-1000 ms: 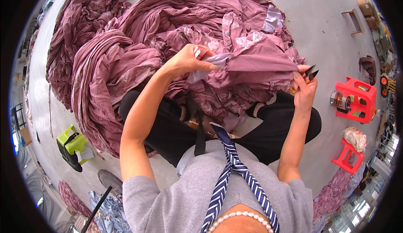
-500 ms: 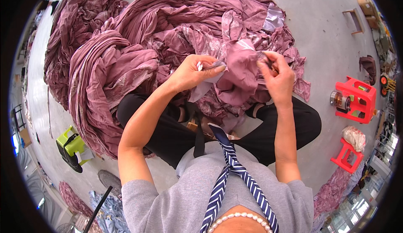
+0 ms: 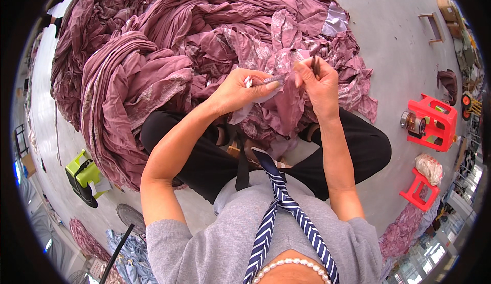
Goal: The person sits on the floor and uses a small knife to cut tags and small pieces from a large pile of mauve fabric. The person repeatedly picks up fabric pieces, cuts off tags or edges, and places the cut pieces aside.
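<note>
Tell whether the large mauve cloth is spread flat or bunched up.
Bunched up: the large mauve cloth lies heaped on the floor in overlapping folds and wrinkles.

Fabric pile point(image 3: 153, 74) on the floor point(image 3: 388, 64), ahead of the person and round to the left. Left hand point(image 3: 246, 87) and right hand point(image 3: 319, 82) side by side above its near right part. Right of pile: stool point(image 3: 448, 123), jar point(image 3: 412, 123) at its left side; nearer, second stool point(image 3: 420, 191), bag point(image 3: 428, 169) at its far edge. Far right: small bench point(image 3: 439, 27), boxes point(image 3: 446, 10) beyond. Left: low stool point(image 3: 91, 174) by pile; heap point(image 3: 87, 238) behind it.
</note>
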{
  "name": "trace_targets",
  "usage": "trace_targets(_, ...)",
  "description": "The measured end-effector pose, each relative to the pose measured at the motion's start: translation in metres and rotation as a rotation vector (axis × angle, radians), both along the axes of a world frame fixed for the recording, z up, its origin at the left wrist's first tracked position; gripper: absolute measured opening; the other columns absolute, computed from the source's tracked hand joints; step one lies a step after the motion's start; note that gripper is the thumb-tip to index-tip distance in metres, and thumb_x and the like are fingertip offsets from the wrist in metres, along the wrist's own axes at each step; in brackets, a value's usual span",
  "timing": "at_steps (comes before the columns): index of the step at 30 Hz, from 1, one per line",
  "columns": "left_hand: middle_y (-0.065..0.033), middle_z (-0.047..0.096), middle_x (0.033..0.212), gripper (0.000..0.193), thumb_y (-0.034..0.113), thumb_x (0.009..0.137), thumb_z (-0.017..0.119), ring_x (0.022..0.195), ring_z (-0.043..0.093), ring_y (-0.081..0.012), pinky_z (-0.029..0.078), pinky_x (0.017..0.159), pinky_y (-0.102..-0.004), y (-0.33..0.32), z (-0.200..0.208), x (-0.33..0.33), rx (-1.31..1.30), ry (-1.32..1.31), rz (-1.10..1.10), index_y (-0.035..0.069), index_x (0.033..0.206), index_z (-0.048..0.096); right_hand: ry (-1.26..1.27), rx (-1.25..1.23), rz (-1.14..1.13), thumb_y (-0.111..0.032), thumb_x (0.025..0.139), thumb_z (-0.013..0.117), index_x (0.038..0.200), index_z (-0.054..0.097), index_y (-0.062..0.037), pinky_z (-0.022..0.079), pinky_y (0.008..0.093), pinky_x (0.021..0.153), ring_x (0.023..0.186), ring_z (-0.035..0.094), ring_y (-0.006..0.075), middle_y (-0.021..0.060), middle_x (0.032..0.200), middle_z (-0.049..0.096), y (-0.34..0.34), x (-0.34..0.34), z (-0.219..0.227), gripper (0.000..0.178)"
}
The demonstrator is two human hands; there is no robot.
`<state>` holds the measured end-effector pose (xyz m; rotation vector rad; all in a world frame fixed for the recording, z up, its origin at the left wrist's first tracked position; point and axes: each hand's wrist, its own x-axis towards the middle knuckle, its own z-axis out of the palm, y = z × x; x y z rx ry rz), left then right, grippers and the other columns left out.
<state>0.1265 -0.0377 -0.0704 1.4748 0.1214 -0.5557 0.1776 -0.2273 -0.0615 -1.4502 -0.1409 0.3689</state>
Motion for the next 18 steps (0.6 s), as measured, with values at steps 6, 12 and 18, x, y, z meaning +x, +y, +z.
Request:
trace_targets(6, -0.0025, 0.063, 0.093, 0.027, 0.019, 0.083, 0.067, 0.078, 0.053, -0.0033, 0.043, 0.069, -0.0179, 0.0, 0.001, 0.001, -0.056, 0.028, 0.052, -0.002, 0.099, 0.066, -0.021, -0.016, -0.031, -0.015, 0.088, 0.062, 0.084, 0.056, -0.0013, 0.035, 0.0173, 0.052, 0.057, 0.046, 0.003, -0.0013, 0.064, 0.054, -0.008, 0.003, -0.002, 0.015)
trace_targets(12, -0.0008, 0.063, 0.089, 0.026, 0.018, 0.084, 0.066, 0.076, 0.052, -0.0026, 0.042, 0.068, -0.0177, -0.001, 0.003, 0.0, -0.045, -0.004, 0.041, -0.002, 0.1, 0.066, -0.266, -0.422, -0.019, -0.024, 0.088, 0.06, 0.098, 0.052, -0.0002, 0.042, 0.0214, 0.057, 0.062, 0.052, 0.0074, 0.0022, 0.074, 0.058, -0.027, -0.008, -0.003, 0.027)
trace_targets(18, 0.0034, 0.061, 0.077, 0.028, 0.016, 0.085, 0.064, 0.071, 0.049, -0.0009, 0.041, 0.066, -0.0169, -0.006, 0.004, 0.0, 0.004, -0.016, 0.031, -0.002, 0.106, 0.063, -0.185, -0.462, 0.023, -0.012, 0.085, 0.063, 0.092, 0.054, 0.0001, 0.044, 0.0234, 0.057, 0.063, 0.054, 0.0081, 0.0047, 0.071, 0.059, -0.024, -0.025, 0.006, 0.017)
